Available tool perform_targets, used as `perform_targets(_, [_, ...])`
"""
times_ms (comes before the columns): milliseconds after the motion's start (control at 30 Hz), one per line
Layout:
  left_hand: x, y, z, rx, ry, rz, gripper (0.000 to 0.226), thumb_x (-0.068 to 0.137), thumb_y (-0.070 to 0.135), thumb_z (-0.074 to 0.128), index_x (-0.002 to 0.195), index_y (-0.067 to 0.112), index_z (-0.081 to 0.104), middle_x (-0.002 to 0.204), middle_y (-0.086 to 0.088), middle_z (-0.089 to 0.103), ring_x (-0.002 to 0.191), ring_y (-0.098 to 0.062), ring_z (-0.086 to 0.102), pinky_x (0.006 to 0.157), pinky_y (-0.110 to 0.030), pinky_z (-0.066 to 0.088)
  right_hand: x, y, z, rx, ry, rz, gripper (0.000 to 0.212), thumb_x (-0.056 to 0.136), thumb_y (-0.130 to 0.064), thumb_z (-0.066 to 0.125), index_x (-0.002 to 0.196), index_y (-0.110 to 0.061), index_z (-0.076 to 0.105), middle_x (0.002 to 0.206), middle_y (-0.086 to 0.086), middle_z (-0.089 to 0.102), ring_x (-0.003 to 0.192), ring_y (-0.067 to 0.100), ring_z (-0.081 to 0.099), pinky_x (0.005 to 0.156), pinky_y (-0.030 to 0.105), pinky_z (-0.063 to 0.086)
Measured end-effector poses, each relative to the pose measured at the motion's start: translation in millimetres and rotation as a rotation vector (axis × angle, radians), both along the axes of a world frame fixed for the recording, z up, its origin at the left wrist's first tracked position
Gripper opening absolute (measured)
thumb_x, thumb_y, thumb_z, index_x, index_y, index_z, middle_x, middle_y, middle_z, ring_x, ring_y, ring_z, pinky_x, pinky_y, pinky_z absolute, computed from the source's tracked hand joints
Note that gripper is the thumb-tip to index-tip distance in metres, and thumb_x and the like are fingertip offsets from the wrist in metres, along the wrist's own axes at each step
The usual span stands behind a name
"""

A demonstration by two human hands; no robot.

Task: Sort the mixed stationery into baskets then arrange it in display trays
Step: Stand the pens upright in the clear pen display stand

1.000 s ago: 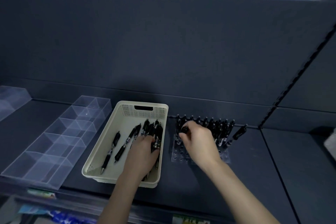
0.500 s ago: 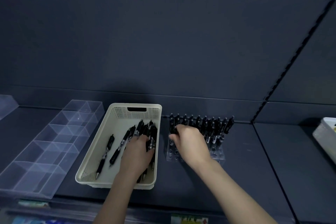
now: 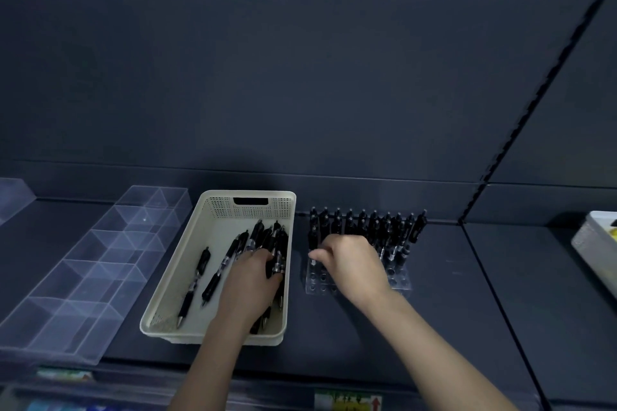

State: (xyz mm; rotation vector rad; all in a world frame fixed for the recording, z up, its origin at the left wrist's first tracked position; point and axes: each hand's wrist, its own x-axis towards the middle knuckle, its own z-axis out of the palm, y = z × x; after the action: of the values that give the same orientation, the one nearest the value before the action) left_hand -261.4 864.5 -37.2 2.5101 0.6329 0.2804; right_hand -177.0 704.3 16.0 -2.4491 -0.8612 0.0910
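left hand (image 3: pixel 250 280) in cream basket (image 3: pixel 248 193), grip curled round black pens (image 3: pixel 257 237) | right hand (image 3: pixel 354 264) grip pinching upright pen (image 3: pixel 312 237) at left edge of clear pen rack (image 3: pixel 399 280) | rack on shelf (image 3: pixel 434 310), just right of basket
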Motion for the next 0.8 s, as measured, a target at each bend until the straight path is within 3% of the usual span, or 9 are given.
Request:
perform_targets(200, [14,-2,10,0.095,0.249,0.123,0.050,0.085,0.041,0.060,0.122,0.010,0.045,0.119,-0.018,0.049,0.108,-0.038,0.050,0.092,-0.044,0.046,3,-23,11,0.149,0.040,-0.092,0.032,0.087,-0.043,0.061,0.080,-0.012,0.062,0.060,-0.002,0.060,0.055,0.014,0.056,0.055,0.030,0.049])
perform_targets(267, [20,-3,13,0.052,0.298,0.136,0.053,0.084,0.043,0.059,0.120,0.009,0.041,0.120,-0.019,0.047,0.108,-0.038,0.051,0.091,-0.041,0.044,4,-31,16,0.199,0.048,-0.124,0.028,0.088,-0.041,0.061,0.081,-0.014,0.063,0.061,-0.003,0.062,0.054,0.012,0.056,0.054,0.028,0.048])
perform_targets(333, [24,-3,15,-0.008,0.305,0.148,0.052,0.083,0.039,0.063,0.116,0.008,0.038,0.116,-0.019,0.049,0.099,-0.035,0.052,0.079,-0.035,0.043,4,-41,19,0.253,0.055,-0.164,0.025,0.089,-0.039,0.060,0.079,-0.017,0.064,0.059,-0.004,0.062,0.052,0.009,0.055,0.052,0.027,0.048])
perform_targets(433, [26,-2,14,-0.080,0.280,0.159,0.040,0.082,0.024,0.066,0.101,0.009,0.034,0.106,-0.018,0.056,0.079,-0.024,0.049,0.063,-0.029,0.039,6,-54,20,0.321,0.046,-0.231,0.025,0.091,-0.036,0.059,0.077,-0.016,0.066,0.060,-0.002,0.065,0.057,0.012,0.062,0.058,0.031,0.052])
perform_targets(567, [27,-1,13,-0.121,0.236,0.159,0.028,0.083,0.007,0.059,0.094,0.007,0.034,0.100,-0.018,0.060,0.078,-0.025,0.051,0.063,-0.030,0.041,11,-66,19,0.394,0.060,-0.316,0.026,0.092,-0.033,0.058,0.074,-0.015,0.066,0.060,-0.001,0.066,0.059,0.016,0.065,0.060,0.035,0.054])
perform_targets(700, [28,-5,24,-0.106,0.048,0.209,0.020,0.084,0.004,0.056,0.095,0.004,0.039,0.085,-0.013,0.060,0.070,-0.028,0.057,0.054,-0.032,0.041,13,-70,19,0.396,0.079,-0.341,0.027,0.092,-0.033,0.057,0.071,-0.019,0.064,0.058,-0.002,0.065,0.057,0.015,0.064,0.058,0.032,0.053])
perform_targets(800, [29,-11,42,-0.092,-0.142,0.217,0.018,0.083,0.003,0.056,0.092,0.007,0.041,0.072,-0.005,0.055,0.058,-0.018,0.052,0.046,-0.029,0.035,17,-74,20,0.411,0.066,-0.345,0.023,0.092,-0.030,0.058,0.073,-0.019,0.065,0.059,-0.003,0.066,0.059,0.014,0.064,0.059,0.027,0.050])
